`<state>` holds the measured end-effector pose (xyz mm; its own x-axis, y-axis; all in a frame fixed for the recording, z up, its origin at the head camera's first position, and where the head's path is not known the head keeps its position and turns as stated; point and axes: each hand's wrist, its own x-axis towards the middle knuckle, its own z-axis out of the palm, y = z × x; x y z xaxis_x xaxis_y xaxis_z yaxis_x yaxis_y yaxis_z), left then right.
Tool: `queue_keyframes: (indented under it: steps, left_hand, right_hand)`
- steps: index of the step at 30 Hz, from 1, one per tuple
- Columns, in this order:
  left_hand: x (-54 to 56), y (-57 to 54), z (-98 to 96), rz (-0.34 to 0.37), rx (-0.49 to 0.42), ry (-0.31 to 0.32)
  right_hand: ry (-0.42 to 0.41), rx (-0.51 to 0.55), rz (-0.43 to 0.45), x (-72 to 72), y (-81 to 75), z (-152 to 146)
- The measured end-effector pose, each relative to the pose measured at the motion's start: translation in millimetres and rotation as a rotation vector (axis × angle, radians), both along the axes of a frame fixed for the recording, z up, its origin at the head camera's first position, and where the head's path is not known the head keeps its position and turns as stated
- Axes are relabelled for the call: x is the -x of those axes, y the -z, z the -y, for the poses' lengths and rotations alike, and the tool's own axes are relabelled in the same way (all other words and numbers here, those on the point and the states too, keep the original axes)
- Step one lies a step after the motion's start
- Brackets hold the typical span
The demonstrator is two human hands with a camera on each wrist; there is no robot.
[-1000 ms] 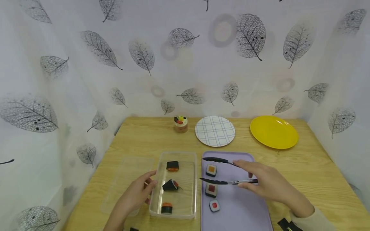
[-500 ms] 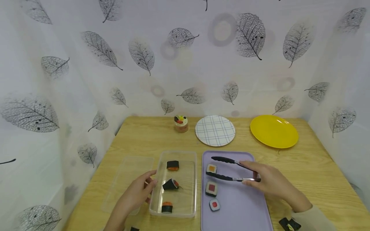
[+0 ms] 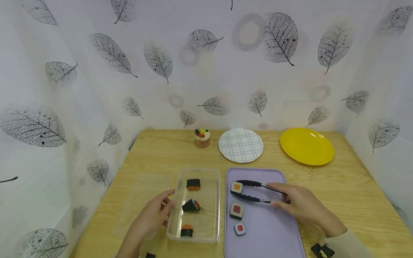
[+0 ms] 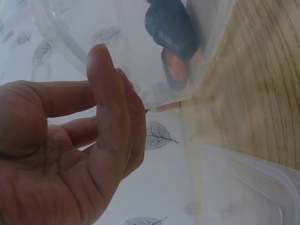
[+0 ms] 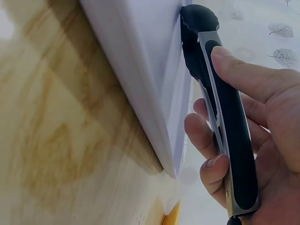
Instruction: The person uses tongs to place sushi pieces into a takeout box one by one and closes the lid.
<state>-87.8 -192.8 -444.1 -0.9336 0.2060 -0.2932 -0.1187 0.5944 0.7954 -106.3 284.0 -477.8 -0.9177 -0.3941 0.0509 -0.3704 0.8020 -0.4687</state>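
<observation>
My right hand (image 3: 298, 202) grips black-tipped metal tongs (image 5: 229, 117) over the lilac tray (image 3: 267, 233). The tongs' tips stand on either side of a sushi roll with an orange centre (image 3: 237, 187) at the tray's far left. Below it lie a roll with a dark red centre (image 3: 236, 210) and a smaller one with a bright red centre (image 3: 240, 228). My left hand (image 3: 155, 215) rests its fingers at the left wall of a clear plastic box (image 3: 209, 234). Inside are a black-wrapped orange-filled sushi (image 3: 193, 184), a cone-shaped hand roll (image 3: 191, 205) and an orange-topped sushi (image 3: 186, 231).
A clear lid (image 3: 145, 186) lies left of the box. Along the back stand a small fruit-topped cake (image 3: 202, 139), a checked white plate (image 3: 241, 146) and a yellow plate (image 3: 306, 147). More black-wrapped sushi (image 3: 322, 251) lies by the right sleeve.
The tongs shift right, then come down, and their tips now straddle the orange-centred roll. My left hand stays at the box.
</observation>
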Motion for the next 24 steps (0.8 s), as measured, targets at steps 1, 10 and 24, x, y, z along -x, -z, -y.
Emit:
queue_keyframes:
  steps: [1, 10, 24]
  left_hand:
    - [0.0, -0.2, -0.3, 0.0, 0.001, 0.0]
    - [-0.4, -1.9, -1.0, -0.006, 0.009, -0.001]
    - [0.1, -1.6, 0.0, -0.012, 0.013, 0.019]
  right_hand:
    - [0.003, -0.008, 0.003, 0.4, -0.3, -0.2]
    - [-0.002, -0.011, -0.062, 6.5, -15.0, 1.9]
    - [-0.102, 0.021, -0.246, 27.5, -49.9, 23.8]
